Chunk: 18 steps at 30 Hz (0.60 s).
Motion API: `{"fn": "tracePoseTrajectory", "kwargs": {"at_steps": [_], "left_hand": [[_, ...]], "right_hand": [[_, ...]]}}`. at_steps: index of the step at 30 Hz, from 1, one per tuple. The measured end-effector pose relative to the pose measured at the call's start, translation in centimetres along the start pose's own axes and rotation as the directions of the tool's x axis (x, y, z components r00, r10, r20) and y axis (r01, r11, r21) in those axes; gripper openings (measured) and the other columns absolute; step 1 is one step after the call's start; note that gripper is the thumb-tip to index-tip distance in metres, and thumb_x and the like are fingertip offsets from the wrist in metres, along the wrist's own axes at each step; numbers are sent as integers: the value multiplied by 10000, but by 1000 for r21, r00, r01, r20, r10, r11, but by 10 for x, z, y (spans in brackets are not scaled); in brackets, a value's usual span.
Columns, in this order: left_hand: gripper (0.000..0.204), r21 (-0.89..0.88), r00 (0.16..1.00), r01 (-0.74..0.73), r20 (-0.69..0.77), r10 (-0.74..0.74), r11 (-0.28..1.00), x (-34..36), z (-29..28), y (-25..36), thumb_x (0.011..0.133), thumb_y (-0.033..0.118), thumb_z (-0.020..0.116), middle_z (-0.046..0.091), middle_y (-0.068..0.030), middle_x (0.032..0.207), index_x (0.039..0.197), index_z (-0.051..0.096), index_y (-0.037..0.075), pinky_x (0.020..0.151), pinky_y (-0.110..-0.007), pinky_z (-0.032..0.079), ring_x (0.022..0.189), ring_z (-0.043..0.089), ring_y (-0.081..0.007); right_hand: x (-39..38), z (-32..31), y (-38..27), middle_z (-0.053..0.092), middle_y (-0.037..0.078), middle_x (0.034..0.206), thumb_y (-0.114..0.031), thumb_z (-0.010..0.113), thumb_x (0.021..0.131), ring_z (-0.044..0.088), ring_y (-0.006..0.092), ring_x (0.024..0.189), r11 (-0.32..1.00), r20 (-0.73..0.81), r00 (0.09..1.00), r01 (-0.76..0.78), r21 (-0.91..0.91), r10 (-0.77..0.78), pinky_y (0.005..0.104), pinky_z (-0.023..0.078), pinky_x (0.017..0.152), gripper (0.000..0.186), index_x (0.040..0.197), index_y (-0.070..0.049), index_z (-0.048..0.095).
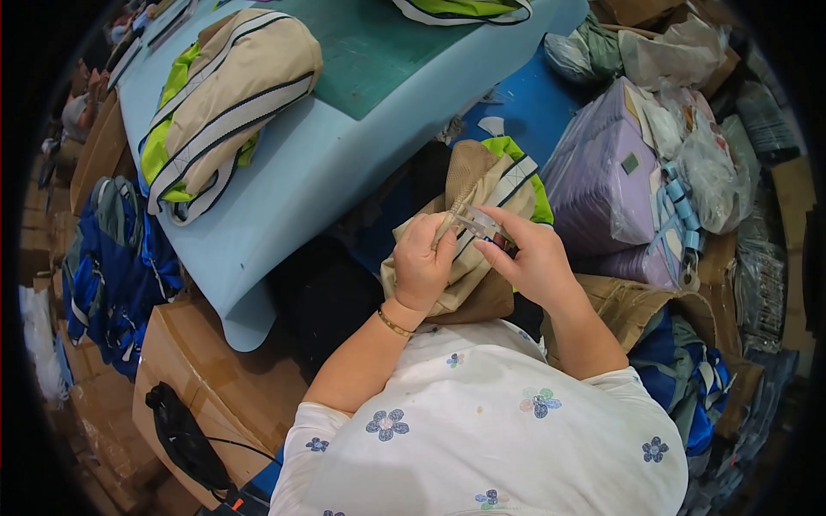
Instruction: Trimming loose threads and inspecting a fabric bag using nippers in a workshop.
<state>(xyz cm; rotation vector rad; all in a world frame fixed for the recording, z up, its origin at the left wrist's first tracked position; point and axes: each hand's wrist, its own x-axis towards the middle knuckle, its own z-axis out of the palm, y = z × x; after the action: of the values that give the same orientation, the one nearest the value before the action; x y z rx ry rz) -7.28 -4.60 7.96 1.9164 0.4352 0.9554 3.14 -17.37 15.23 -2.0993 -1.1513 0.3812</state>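
Note:
A beige bag (469, 279) with lime-green panels and white-and-navy straps lies across my lap. My left hand (422, 265), with a bracelet at its wrist, is closed and pinches a beige edge of the bag beside its tan mesh part (470, 168). In my right hand (535, 262) is a pair of small thread snips (483, 225), held between thumb and fingers. Their metal blades point at the pinched edge, close to my left fingertips. Whether the blades touch the fabric, I cannot tell.
Another beige and lime-green bag (237, 95) lies on the light-blue covered table (284, 185), near a green mat (370, 60). Cardboard boxes (215, 361) and blue bags (120, 267) are at left. Plastic-wrapped purple bundles (602, 163) stand at right.

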Motion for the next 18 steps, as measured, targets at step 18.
{"fn": "tracePoseTrajectory", "kwargs": {"at_steps": [18], "left_hand": [[141,17,998,-63,-6,64,998,0,2,-4,804,36,637,585,-135,778,938,600,19,615,-352,472,698,578,-311]], "right_hand": [[-6,1,1,625,76,735,-160,685,805,605,246,605,921,-24,966,238,-309,-257,333,471,521,379,1170,-94,605]]}}
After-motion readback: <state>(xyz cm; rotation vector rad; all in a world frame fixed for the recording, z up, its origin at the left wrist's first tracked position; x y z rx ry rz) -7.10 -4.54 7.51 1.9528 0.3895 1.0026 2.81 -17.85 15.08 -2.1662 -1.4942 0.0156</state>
